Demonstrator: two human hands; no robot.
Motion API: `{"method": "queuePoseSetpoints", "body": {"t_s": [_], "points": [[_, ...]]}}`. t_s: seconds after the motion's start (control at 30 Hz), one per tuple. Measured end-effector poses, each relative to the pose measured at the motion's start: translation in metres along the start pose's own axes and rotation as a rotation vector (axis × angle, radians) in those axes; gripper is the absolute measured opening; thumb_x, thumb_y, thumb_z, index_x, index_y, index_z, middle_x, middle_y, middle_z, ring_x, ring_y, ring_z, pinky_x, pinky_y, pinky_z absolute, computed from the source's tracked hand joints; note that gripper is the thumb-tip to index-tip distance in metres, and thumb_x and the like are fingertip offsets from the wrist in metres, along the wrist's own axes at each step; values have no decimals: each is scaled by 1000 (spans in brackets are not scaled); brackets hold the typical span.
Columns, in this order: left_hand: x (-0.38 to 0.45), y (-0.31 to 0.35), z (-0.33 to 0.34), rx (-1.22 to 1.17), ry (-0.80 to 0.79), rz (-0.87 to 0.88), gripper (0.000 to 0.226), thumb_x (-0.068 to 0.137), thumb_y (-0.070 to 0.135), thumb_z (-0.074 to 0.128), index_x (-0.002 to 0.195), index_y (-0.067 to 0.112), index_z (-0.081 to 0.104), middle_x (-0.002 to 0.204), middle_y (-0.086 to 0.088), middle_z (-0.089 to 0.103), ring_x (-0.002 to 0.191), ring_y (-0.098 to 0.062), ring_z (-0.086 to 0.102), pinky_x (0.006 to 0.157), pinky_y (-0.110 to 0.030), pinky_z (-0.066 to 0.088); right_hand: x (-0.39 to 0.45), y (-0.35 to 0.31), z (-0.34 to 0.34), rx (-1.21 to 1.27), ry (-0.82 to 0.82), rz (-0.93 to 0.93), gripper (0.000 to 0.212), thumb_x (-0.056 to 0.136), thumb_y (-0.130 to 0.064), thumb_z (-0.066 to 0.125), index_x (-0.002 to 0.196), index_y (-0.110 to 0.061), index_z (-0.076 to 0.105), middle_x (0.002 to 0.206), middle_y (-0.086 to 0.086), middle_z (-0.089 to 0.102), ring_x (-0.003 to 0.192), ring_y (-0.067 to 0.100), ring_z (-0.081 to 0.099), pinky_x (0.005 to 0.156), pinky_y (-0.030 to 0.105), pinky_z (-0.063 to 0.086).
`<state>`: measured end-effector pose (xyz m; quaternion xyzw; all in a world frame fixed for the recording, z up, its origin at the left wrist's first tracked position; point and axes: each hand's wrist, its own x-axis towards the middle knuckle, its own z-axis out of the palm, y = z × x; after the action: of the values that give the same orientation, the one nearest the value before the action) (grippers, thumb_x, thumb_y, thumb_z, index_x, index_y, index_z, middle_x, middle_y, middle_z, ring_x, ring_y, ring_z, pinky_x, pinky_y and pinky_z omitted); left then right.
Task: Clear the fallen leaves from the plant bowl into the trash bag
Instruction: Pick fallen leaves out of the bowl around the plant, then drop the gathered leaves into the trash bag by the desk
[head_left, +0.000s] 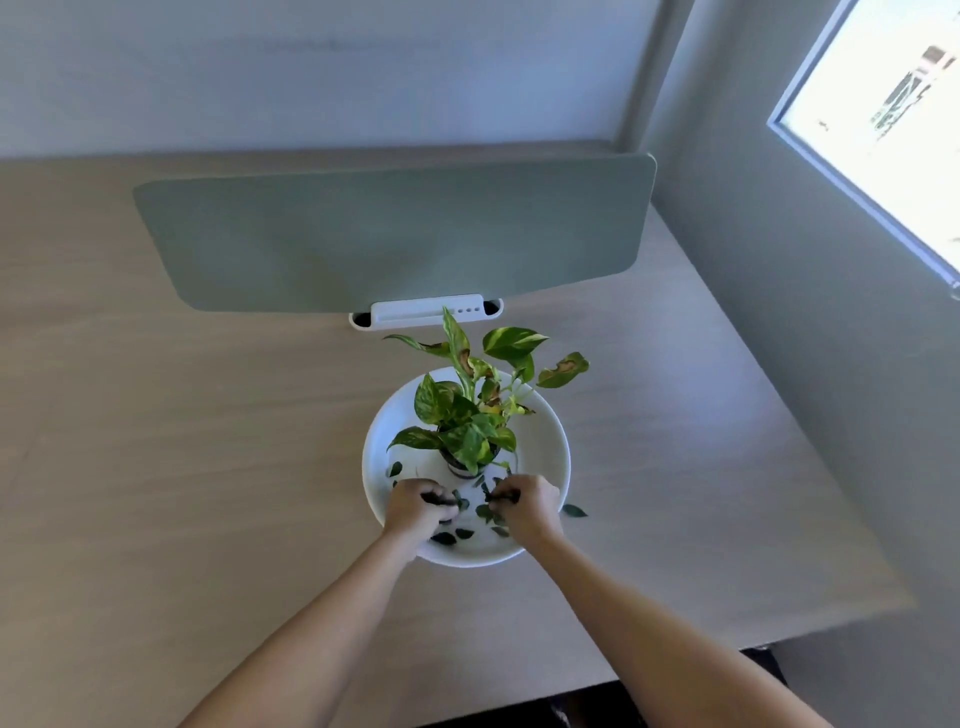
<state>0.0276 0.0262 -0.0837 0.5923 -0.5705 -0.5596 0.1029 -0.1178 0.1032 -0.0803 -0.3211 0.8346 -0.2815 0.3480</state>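
Two bare forearms reach from the near edge across a pale wooden table (156, 415) into a white bowl (558, 441). A person's left hand (418, 506) and right hand (524, 501) sit low in its near half, fingers curled closed, each pinching dark fallen leaves (460, 534), apparently gathering a handful before lifting. More leaves lie loose between the hands; one leaf (574, 511) rests on the table just right of the bowl. A small potted plant (467, 415) stands mid-bowl. No trash bag is visible.
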Motion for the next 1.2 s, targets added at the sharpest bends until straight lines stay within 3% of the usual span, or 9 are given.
{"method": "queuePoseSetpoints", "body": {"t_s": [0.07,0.13,0.27,0.4,0.57,0.73,0.87,0.97,1.2], "points": [[-3,9,-1,-264,-36,-125,15,66,-6,79,70,6,69,73,-11,70,72,-25,69,67,-24,60,1,-3,-16,242,24,143,10,73,-5,76,81,-11,76,78,1,69,75,18,63,68,19,48],[-12,20,3,-459,-123,-222,16,69,-11,74,74,2,67,67,-12,70,67,-24,67,58,-26,61,2,0,-34,427,20,249,11,69,-9,81,77,-15,76,83,3,73,78,21,69,75,28,57],[-29,41,30,-519,-240,-284,16,77,-12,67,77,3,64,59,-5,71,72,-20,63,60,-24,58,-7,17,-76,700,-1,244,12,70,2,78,76,-6,70,88,19,72,70,27,69,59,29,57],[-55,65,84,-557,-335,-290,16,82,-12,61,76,2,62,58,-6,71,74,-18,61,54,-18,58,-34,58,-128,910,36,211,14,77,14,66,76,0,64,84,21,68,76,30,67,77,35,60],[-100,85,185,-517,-455,-255,17,80,-15,61,75,0,63,54,-6,71,56,-15,69,49,-17,57,-81,147,-200,983,113,252,17,81,17,59,80,0,60,81,16,66,79,27,65,69,27,57],[-155,81,287,-404,-607,-294,16,78,-17,62,78,-1,66,73,-14,71,54,-15,71,54,-21,60,-133,247,-253,1028,248,312,18,80,16,61,78,-1,63,76,13,66,62,14,67,54,17,55],[-193,63,349,-313,-704,-359,18,80,-18,58,77,-1,62,62,-11,72,52,-15,71,55,-21,60,-164,316,-262,1018,297,411,18,77,14,65,75,-4,65,79,14,68,69,19,66,66,25,55],[-201,43,380,-254,-721,-415,19,79,-18,60,75,0,62,58,-9,72,58,-16,71,57,-21,60,-177,351,-256,1023,320,508,15,77,11,68,78,-4,66,80,12,71,72,19,68,64,23,55],[-161,-32,443,-129,-596,-522,15,80,-15,62,79,0,64,81,-15,65,76,-20,64,62,-21,59,-153,430,-195,1031,360,734,15,77,9,70,78,-6,68,88,16,74,79,22,70,83,34,58]]}}
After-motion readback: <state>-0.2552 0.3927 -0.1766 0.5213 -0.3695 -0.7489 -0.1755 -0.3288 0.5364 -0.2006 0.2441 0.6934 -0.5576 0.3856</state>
